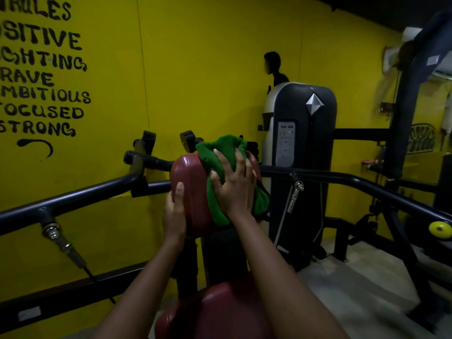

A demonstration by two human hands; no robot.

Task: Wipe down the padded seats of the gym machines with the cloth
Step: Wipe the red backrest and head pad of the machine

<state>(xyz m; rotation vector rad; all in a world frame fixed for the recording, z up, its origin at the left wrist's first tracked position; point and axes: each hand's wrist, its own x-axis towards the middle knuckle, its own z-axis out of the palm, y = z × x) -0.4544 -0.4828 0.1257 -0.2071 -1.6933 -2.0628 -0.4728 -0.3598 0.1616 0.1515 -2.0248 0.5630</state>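
Note:
A dark red padded chest pad (193,192) stands upright on the machine in front of me. My right hand (234,187) presses a crumpled green cloth (220,152) flat against the pad's face, fingers spread over it. My left hand (174,214) grips the pad's left edge, thumb on the front. Below, at the bottom of the view, lies the red padded seat (220,311) of the same machine, partly hidden by my forearms.
Black steel arms (73,201) of the machine reach out to the left and right (381,189). A weight stack housing (305,148) stands behind the pad. The yellow wall (195,57) is close behind. A yellow knob (440,230) sticks out at the right.

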